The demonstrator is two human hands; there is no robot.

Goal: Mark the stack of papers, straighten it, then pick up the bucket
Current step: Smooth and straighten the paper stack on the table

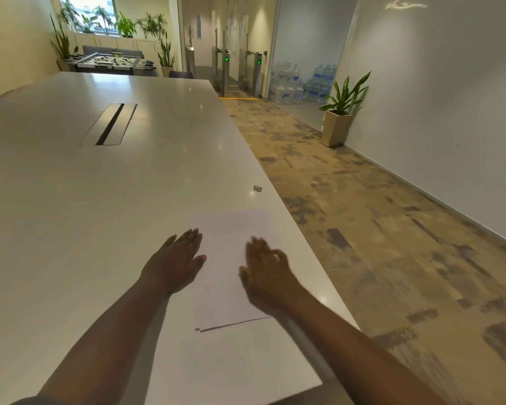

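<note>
A white stack of papers (pixel 228 258) lies flat on the white table (pixel 85 200), near its right edge. My left hand (pixel 177 260) rests flat with straight fingers at the stack's left edge. My right hand (pixel 265 271) lies over the right part of the stack, fingers spread and a little blurred. A thin dark pen (pixel 231 325) lies along the stack's near edge. No bucket is in view.
A small silvery object (pixel 257 188) sits on the table beyond the papers, close to the right edge. A cable slot (pixel 108 124) is set into the table's middle. Right of the table runs patterned carpet (pixel 362 229), with a potted plant (pixel 339 112) by the wall.
</note>
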